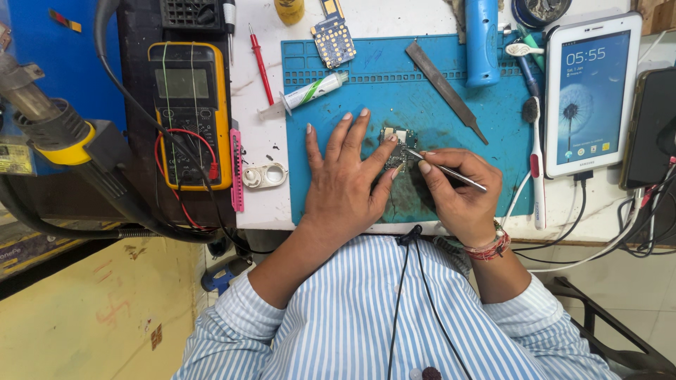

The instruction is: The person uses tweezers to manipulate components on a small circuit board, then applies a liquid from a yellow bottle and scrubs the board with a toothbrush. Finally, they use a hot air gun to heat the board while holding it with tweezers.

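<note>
The small circuit board lies near the centre of the blue work mat, which covers the middle of the white surface. The left hand rests flat on the mat with fingers spread and released; its index fingertip presses the left edge of the board. The right hand is clenched around thin metal tweezers, gripped between thumb and fingers, with the tip touching the top of the board.

Containers: a round tin stands at the upper right edge; its contents are dark and cannot be identified. A yellow cylindrical container stands at the top edge, cut off by the frame.

On the mat, a flat metal file lies diagonally above the right hand, clear of the board. A white tube with a green stripe lies across the mat's upper left corner. A second, larger circuit board lies just above the mat. A blue tool handle lies upright at the top.

To the left, a yellow multimeter lies with red and black leads coiled over it, and a red probe lies beside it. A white plastic frame part sits just off the mat's left edge. To the right, a toothbrush lies beside a white tablet with a lit screen. Nothing stands between the hands and the board.
</note>
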